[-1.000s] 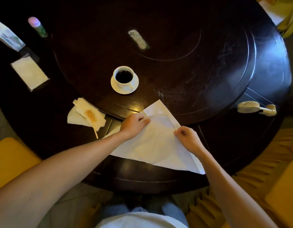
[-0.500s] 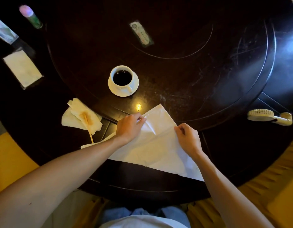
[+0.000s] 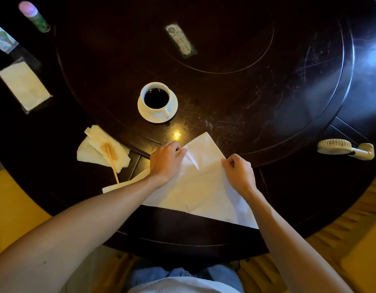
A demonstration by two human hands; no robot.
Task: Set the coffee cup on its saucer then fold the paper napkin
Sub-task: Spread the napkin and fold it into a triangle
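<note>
A white cup (image 3: pixel 156 100) of dark coffee is seen on its saucer (image 3: pixel 173 107) at centre frame. Below it, the napkin (image 3: pixel 200 187) is pinched by left hand (image 3: pixel 165 161) and right hand (image 3: pixel 238 173) fingers on the surface (image 3: pixel 267 92); the napkin's left part is hidden by the forearm.

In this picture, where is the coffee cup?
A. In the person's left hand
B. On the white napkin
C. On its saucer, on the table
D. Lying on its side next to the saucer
C. The coffee cup stands upright on its saucer, farther on the table than the paper napkin; the left hand and the right hand both pinch the napkin, not the cup.
</note>
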